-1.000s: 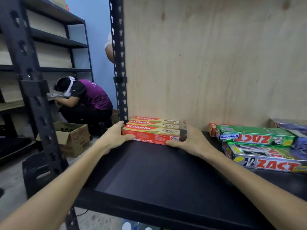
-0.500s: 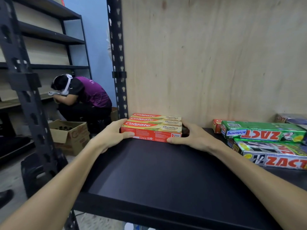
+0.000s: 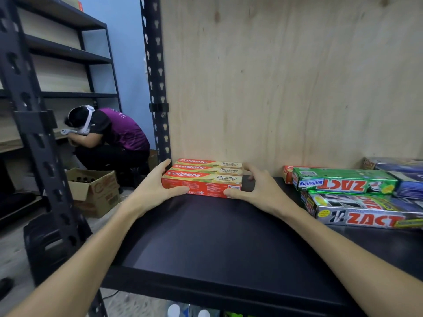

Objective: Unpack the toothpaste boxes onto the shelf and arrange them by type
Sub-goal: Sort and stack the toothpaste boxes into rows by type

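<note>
**Storeroom with black racks and plywood backing**

We see a pale plywood panel (image 3: pixel 286 88) behind a black perforated upright (image 3: pixel 155 76), a blue wall (image 3: pixel 128 53) beyond, another black rack (image 3: pixel 61 51) at left, and a speckled grey floor (image 3: pixel 13 255) with an open cardboard carton (image 3: pixel 96 193).

Hidden ends, cropped boxes, blurred print

The left hand (image 3: pixel 152 191) and right hand (image 3: pixel 258 188) cover both ends of the Colgate boxes (image 3: pixel 206 177), whose small print is unreadable. The silver ZACT box (image 3: pixel 366 213) and blue boxes (image 3: pixel 402 177) run off the right edge. The green ZACT box (image 3: pixel 343 181) hides most of a red box (image 3: pixel 287 173).
</note>
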The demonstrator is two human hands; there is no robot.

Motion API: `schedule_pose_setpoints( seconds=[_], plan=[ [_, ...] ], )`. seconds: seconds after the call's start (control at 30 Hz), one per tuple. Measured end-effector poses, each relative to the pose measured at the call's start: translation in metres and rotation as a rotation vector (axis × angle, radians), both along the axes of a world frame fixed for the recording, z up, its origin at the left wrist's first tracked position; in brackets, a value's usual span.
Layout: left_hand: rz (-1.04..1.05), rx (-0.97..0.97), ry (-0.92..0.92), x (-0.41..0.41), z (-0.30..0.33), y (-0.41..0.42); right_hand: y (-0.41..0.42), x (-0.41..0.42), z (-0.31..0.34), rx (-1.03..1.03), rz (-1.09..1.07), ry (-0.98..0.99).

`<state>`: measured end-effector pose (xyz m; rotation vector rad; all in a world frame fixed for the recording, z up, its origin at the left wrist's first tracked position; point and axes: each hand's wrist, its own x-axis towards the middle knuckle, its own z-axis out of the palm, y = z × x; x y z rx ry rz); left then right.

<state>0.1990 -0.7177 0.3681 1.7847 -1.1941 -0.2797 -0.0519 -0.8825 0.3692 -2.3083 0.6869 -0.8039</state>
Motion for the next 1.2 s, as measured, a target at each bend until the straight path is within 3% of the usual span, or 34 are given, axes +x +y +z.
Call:
schedule_pose_setpoints(
  seconds=[0.17,0.3,0.43,0.53,0.67,0.8,1.0,1.2],
  plan=[
    [0.099,-0.175,-0.330,-0.028,0.010,0.011,0.027,-0.020,0.004,-0.058,-0.058,-0.085],
    [0.044,-0.312,-0.341,-0.067,0.023,-0.008,0.046,-0.051,0.019,-0.177,-0.107,-0.196],
    [-0.090,-0.357,-0.348,-0.124,0.038,-0.055,0.015,-0.096,0.056,-0.250,-0.218,-0.282],
    [-0.198,-0.301,-0.296,-0.158,0.047,-0.097,-0.036,-0.135,0.076,-0.270,-0.322,-0.153],
    [-0.248,-0.177,-0.275,-0.177,0.046,-0.148,-0.104,-0.172,0.082,-0.164,-0.483,0.252],
    [-0.261,-0.002,-0.340,-0.175,0.034,-0.181,-0.130,-0.181,0.081,-0.267,-0.479,0.602],
    [-0.264,0.057,-0.361,-0.164,0.040,-0.193,-0.127,-0.166,0.076,-0.145,-0.414,0.460],
    [-0.265,0.171,-0.523,-0.152,0.045,-0.186,-0.128,-0.158,0.078,0.020,-0.304,0.427]
  ],
)
